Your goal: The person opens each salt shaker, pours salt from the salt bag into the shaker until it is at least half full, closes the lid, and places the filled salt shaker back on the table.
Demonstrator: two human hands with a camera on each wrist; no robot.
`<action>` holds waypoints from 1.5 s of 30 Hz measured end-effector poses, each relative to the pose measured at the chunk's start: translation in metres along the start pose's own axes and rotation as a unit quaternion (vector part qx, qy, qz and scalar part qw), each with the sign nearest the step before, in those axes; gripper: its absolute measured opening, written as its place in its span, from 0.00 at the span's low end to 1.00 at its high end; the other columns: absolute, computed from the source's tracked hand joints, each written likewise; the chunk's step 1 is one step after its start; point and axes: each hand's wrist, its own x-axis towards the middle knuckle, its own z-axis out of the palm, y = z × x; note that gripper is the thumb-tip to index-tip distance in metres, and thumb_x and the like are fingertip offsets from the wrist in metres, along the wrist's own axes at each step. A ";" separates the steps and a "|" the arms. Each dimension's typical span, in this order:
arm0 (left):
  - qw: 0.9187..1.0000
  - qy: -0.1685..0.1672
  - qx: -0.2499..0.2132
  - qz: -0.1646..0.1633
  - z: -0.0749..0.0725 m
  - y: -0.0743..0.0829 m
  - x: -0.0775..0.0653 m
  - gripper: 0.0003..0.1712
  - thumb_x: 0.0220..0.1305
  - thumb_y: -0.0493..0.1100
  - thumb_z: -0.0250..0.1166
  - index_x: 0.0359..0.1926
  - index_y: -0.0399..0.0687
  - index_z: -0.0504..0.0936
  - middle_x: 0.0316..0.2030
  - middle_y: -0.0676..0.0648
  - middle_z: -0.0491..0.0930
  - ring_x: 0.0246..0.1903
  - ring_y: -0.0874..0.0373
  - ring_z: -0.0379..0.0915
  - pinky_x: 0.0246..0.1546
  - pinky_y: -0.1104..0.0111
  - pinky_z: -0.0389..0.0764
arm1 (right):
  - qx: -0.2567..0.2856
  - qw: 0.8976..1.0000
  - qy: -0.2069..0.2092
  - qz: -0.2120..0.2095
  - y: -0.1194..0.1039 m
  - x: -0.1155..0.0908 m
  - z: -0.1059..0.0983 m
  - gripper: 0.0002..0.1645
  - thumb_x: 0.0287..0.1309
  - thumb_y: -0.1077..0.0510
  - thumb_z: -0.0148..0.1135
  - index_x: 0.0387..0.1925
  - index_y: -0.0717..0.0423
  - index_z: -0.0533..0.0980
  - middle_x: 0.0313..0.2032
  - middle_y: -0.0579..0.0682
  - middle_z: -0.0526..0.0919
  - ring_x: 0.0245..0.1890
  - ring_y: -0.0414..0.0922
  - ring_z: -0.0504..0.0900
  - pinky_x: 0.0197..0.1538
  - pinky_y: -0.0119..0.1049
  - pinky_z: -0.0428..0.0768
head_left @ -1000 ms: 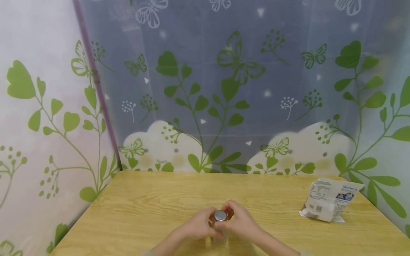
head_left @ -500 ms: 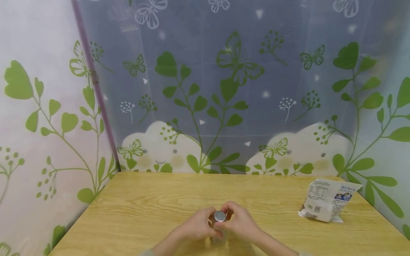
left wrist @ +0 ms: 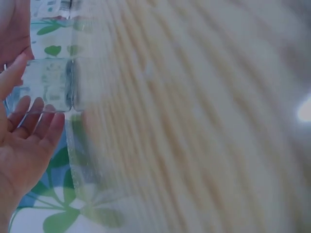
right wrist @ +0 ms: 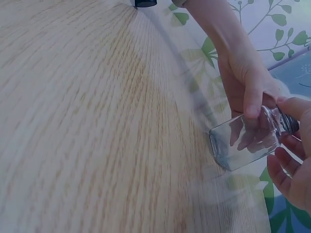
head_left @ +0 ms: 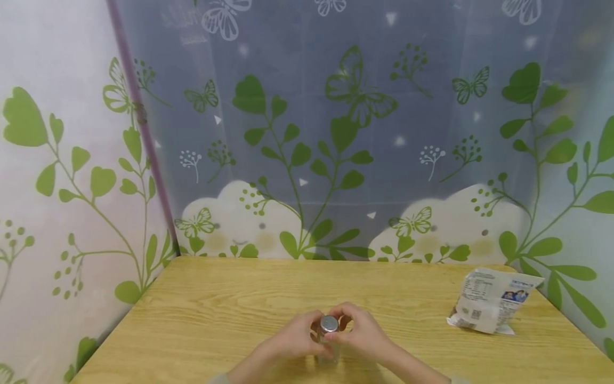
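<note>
Standing upright on the smooth, wood-grained table [head_left: 230,293], near and central, I see a clear, straight-sided bottle [right wrist: 243,145] with a round silvery cap [head_left: 329,324]. The left hand [head_left: 298,337] curls thumb and fingers around its transparent body; the right hand [head_left: 362,332] pinches the cap. A crinkled white packet [head_left: 491,304] sits at right. Compared with a second ago, hands, bottle and packet have scarcely shifted.

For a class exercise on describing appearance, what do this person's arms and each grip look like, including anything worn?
The left hand's grip and right hand's grip are bare: no gloves, rings or markings show. The tapering, uncovered forearms meet pale greyish fabric sleeves, whose edges alone appear along the head view's bottom.
</note>
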 end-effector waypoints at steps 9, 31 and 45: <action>0.999 -0.006 -0.041 0.000 -0.005 -0.003 -0.002 0.25 0.46 0.34 0.71 0.46 0.40 0.72 0.36 0.51 0.75 0.39 0.57 0.71 0.41 0.71 0.76 | 0.020 1.000 0.010 0.000 0.001 0.001 -0.001 0.23 0.46 0.56 0.71 0.42 0.61 0.73 0.37 0.50 0.76 0.36 0.49 0.73 0.30 0.29 0.75; 0.999 -0.010 -0.036 -0.002 -0.003 -0.005 -0.002 0.23 0.46 0.34 0.71 0.45 0.41 0.73 0.37 0.52 0.75 0.39 0.61 0.71 0.41 0.73 0.76 | 0.063 0.998 -0.005 0.019 0.005 -0.002 0.002 0.26 0.49 0.55 0.68 0.49 0.62 0.71 0.41 0.50 0.75 0.40 0.43 0.71 0.37 0.33 0.74; 1.000 -0.005 -0.029 0.000 -0.003 -0.009 -0.002 0.23 0.46 0.33 0.70 0.45 0.42 0.73 0.36 0.52 0.75 0.38 0.61 0.71 0.39 0.73 0.76 | 0.084 0.996 -0.016 0.009 0.010 -0.003 0.001 0.28 0.53 0.56 0.65 0.53 0.64 0.70 0.43 0.53 0.75 0.42 0.43 0.72 0.40 0.34 0.76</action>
